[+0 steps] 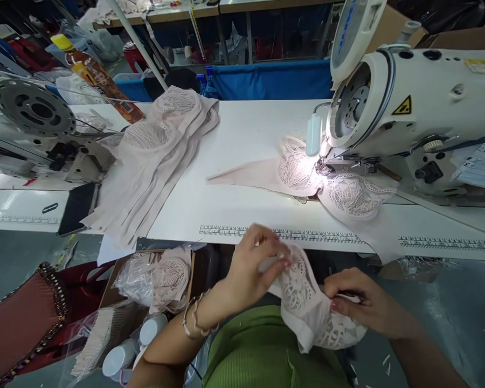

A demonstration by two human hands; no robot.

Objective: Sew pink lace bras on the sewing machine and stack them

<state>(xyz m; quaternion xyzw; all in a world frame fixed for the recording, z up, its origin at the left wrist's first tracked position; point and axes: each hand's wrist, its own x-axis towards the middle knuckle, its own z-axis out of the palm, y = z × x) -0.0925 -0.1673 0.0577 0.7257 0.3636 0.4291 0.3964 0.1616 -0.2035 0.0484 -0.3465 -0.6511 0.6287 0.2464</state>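
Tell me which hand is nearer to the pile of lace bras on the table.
Left. The left hand is to the right of the pile, by the table's front edge; the right hand is farther right.

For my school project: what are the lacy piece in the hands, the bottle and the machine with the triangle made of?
Lacy piece: soft, matte fabric; it folds and has patterned holes. The fibre is unclear.
Bottle: probably clear, shiny plastic; brown shows through.
Machine: perhaps painted metal; it looks smooth, pale and glossy.
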